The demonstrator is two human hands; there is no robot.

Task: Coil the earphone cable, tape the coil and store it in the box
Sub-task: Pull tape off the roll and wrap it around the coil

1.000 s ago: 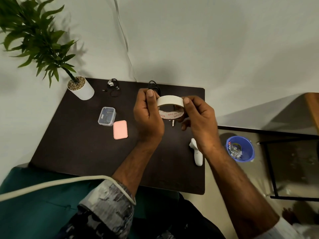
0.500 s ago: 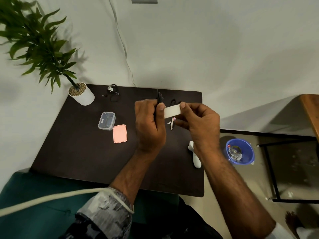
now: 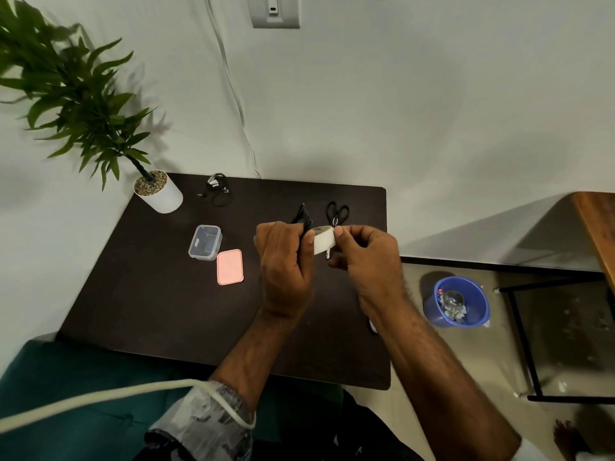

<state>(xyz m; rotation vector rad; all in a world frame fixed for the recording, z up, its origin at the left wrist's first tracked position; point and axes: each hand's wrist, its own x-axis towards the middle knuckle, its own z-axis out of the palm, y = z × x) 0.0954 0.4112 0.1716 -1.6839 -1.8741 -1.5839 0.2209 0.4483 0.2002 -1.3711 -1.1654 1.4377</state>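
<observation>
Above the middle of the dark table [image 3: 149,294], my left hand [image 3: 286,267] grips a black coiled earphone cable [image 3: 304,216] that sticks up from the fist. Its thumb also touches a white roll of tape [image 3: 322,242]. My right hand [image 3: 362,257] pinches the same roll from the right. The clear plastic box [image 3: 205,242] stands open on the table to the left. Its pink lid [image 3: 229,267] lies beside it. A second black earphone cable [image 3: 218,191] lies at the table's far edge.
Black scissors [image 3: 337,212] lie just behind the tape. A potted plant [image 3: 158,191] stands at the far left corner. A blue bucket [image 3: 461,302] sits on the floor to the right, next to a black metal frame [image 3: 525,344]. A white cord [image 3: 100,399] crosses my left sleeve.
The tape roll was turned from face-on to edge-on between both hands. The hands have shifted slightly away from me, and the scissors behind them have come into sight.
</observation>
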